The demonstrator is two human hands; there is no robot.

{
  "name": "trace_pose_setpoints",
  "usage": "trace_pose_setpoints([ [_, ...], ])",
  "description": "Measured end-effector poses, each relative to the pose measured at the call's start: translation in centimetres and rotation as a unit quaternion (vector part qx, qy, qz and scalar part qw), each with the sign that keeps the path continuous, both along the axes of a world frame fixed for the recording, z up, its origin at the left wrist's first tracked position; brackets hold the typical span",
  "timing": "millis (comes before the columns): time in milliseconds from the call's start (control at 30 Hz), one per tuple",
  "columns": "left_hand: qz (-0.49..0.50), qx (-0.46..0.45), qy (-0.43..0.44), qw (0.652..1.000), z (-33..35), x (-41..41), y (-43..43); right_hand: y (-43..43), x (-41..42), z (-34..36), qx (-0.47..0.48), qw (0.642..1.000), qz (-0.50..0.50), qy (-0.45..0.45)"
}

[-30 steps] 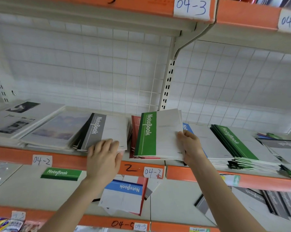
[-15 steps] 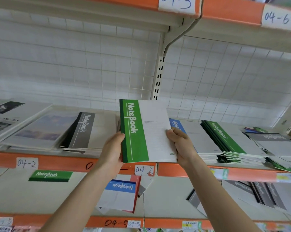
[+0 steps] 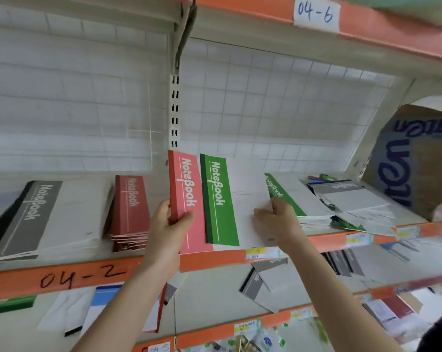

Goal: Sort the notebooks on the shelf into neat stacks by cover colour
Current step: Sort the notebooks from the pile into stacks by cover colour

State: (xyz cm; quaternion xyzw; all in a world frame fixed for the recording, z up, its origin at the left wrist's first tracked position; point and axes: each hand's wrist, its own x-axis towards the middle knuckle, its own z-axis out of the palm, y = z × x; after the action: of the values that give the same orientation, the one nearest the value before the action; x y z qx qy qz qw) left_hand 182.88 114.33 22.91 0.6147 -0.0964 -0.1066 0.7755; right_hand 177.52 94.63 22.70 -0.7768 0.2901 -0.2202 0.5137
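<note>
The shelf (image 3: 214, 260) with the orange front edge runs in front of both my hands, from far left to far right; beyond my right hand, at its end, stands a cardboard box (image 3: 418, 161) with blue letters. Far to the left of my left hand lies the grey stack (image 3: 44, 214), which looks thick and quite even; just right of my right hand is the green stack (image 3: 288, 199), touching that hand, and its lower edges are fanned out; just left of my left hand is the dark red stack (image 3: 131, 212), small and a little stepped. Beyond the green stack there is a loose pile (image 3: 347, 199) where grey, green and blue covers are mixed.

My hands are apart, and each one holds a book. My left hand (image 3: 169, 224) grips the red notebook (image 3: 186, 196) by its spine, thumb on the cover; my right hand (image 3: 278, 219) holds the green notebook (image 3: 217, 199) at its right edge. The two books are tilted over the shelf edge between my hands, and the green one covers the white part of the red one.

I judge the task as about half done: three colours have stacks; the two books, the loose pile and the scattered notebooks on the lower shelf (image 3: 214, 295) under my arms remain.
</note>
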Motion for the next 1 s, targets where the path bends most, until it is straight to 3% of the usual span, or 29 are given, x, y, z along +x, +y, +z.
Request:
trace_pose_setpoints([
  [200,-0.016,-0.007,0.039,0.999,0.1,0.1,-4.8,-9.1,-1.6,0.7,0.025,0.996,-0.090,-0.008],
  [333,-0.007,-0.003,0.045,0.999,0.1,0.5,-7.3,-14.5,-1.8,1.2,-0.038,0.991,-0.125,0.032],
  [500,0.008,-0.006,0.062,0.998,-0.2,0.8,-9.0,-17.4,-0.7,1.0,-0.111,0.982,-0.097,0.120],
  [667,0.015,0.013,0.061,0.998,-0.1,0.9,-9.3,-16.6,0.9,0.5,-0.299,0.906,-0.075,0.292],
  [800,0.025,0.030,0.045,0.998,-0.1,0.9,-9.2,-14.6,1.8,0.9,-0.359,0.888,-0.060,0.281],
  [1000,0.092,0.061,-0.019,0.994,0.4,1.8,-6.6,-10.5,4.1,0.7,-0.395,0.893,0.045,0.212],
])
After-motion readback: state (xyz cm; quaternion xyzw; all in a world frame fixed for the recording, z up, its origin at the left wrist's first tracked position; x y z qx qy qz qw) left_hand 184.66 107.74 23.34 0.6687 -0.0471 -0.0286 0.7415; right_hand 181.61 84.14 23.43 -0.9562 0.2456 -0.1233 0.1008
